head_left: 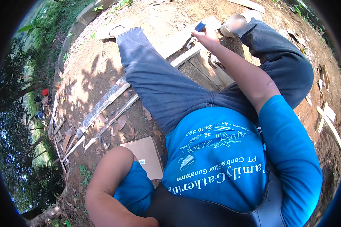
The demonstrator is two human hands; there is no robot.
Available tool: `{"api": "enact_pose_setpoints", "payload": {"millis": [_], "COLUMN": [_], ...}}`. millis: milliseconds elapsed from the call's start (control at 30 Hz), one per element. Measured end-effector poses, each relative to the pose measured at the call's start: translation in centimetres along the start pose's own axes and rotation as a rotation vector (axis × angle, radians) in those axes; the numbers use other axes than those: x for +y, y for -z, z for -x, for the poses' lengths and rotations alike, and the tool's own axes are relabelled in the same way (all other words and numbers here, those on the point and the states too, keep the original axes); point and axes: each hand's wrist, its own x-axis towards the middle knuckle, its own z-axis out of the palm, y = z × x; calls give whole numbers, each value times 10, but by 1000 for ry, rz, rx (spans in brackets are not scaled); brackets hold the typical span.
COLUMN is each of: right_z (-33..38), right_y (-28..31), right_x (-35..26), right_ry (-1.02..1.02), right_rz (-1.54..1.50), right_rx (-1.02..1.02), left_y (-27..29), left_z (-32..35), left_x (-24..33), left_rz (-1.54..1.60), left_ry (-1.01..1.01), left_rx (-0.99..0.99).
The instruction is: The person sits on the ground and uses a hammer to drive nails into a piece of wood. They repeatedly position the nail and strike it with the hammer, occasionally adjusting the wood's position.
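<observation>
My right arm stretches out between my legs, and my right hand [207, 37] is closed around a small blue object [200, 26] whose kind I cannot make out. It is over a pale wooden plank [180, 41] lying on the ground between my feet. My left arm is bent sharply at the elbow. My left hand [150, 222] is drawn back against my body at the lower edge, beside a black strap or bag [178, 206]; its fingers are hidden.
Long wooden strips [102, 102] run across the dirt on the left. A flat cardboard box [146, 151] lies by my left side. Wider boards [204, 70] are between my legs. Wood offcuts [327, 115] lie at right, and a concrete edge [70, 43] borders greenery at left.
</observation>
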Motion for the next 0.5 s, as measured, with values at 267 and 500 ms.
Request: {"api": "enact_pose_setpoints", "payload": {"millis": [267, 500], "right_z": [14, 11], "right_y": [-11, -2], "right_x": [-15, -4], "right_ry": [114, -3], "right_rz": [81, 180], "right_rx": [-6, 74], "left_y": [12, 46], "left_z": [19, 91], "left_x": [-17, -150], "left_rz": [129, 156], "left_ry": [93, 279], "left_rx": [-207, 264]}}
